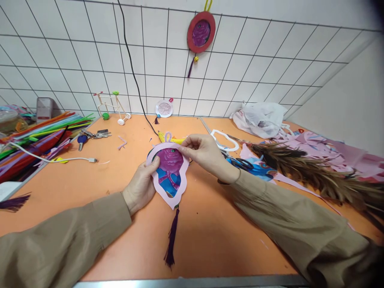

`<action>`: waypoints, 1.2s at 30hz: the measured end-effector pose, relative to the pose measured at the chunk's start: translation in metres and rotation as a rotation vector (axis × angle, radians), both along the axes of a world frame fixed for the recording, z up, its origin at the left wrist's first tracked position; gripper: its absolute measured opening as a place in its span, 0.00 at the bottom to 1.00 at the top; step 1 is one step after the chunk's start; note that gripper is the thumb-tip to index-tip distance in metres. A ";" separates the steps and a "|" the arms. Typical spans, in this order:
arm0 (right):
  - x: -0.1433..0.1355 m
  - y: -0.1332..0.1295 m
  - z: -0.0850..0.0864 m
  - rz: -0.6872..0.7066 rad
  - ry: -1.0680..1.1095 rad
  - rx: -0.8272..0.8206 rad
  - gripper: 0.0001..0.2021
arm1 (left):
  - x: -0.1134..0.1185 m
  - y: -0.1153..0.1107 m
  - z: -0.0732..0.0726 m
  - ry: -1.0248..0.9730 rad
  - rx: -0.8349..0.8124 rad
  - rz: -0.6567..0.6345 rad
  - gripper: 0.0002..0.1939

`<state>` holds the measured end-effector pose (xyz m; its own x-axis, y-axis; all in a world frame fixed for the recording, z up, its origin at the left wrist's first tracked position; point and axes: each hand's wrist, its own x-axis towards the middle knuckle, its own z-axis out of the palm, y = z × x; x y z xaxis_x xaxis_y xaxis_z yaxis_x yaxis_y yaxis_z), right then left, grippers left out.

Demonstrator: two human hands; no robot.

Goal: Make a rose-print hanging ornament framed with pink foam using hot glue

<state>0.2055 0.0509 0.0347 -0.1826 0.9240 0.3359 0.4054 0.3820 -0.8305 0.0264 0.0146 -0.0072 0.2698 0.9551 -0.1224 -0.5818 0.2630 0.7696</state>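
Orange tabletop point(225, 244) with metal front edge point(186, 283); white tiled wall point(174, 62) behind, plain white side wall point(354, 86) at right. Clock centred on the pink-framed ornament point(182, 191), 12 towards the tiled wall. At 12, just beyond it: yellow corded tool point(161, 137), partly hidden by the ornament's loop and the right hand point(207, 154); its black cable point(130, 60) runs up the wall. Farther at 12, white round ornament point(164, 108); high between 12 and 1, red round ornament point(191, 36) hanging against the tiles. Near 2: white cut-out frame point(236, 147), then plastic bag point(261, 118). Around 3, scissors point(240, 163) on blue scraps point(264, 170), and beyond them the brown feathery strip point(312, 168). Between 9 and 10, keys point(82, 140) and coloured stems point(57, 130); between 10 and 11, stick model point(112, 107). The pink-framed ornament is held over the table's middle, long axis close to 12–6: loop at 12, pointed tip at 6, purple tassel point(171, 240) trailing towards 6. Left hand point(141, 182) grasps its 9 o'clock edge, thumb across the front; right hand pinches its rim near 1, thumb and forefinger together.
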 end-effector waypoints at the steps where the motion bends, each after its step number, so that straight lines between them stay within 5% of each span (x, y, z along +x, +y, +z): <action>1: 0.000 0.000 0.000 0.002 -0.002 0.004 0.13 | 0.000 0.000 0.000 0.002 -0.001 -0.004 0.15; 14: 0.003 0.002 -0.006 -0.007 -0.053 0.053 0.11 | 0.000 0.001 -0.004 -0.008 -0.005 0.001 0.15; 26: 0.002 0.000 0.005 0.123 0.269 -0.078 0.12 | 0.000 -0.001 -0.001 0.024 0.024 -0.071 0.15; 36: 0.003 0.003 0.007 0.096 0.186 -0.014 0.11 | 0.000 -0.003 0.002 0.052 0.012 -0.091 0.14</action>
<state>0.2089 0.0537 0.0413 -0.2062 0.9101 0.3594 0.2067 0.3996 -0.8931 0.0263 0.0119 -0.0052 0.3494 0.9283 -0.1268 -0.5153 0.3034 0.8015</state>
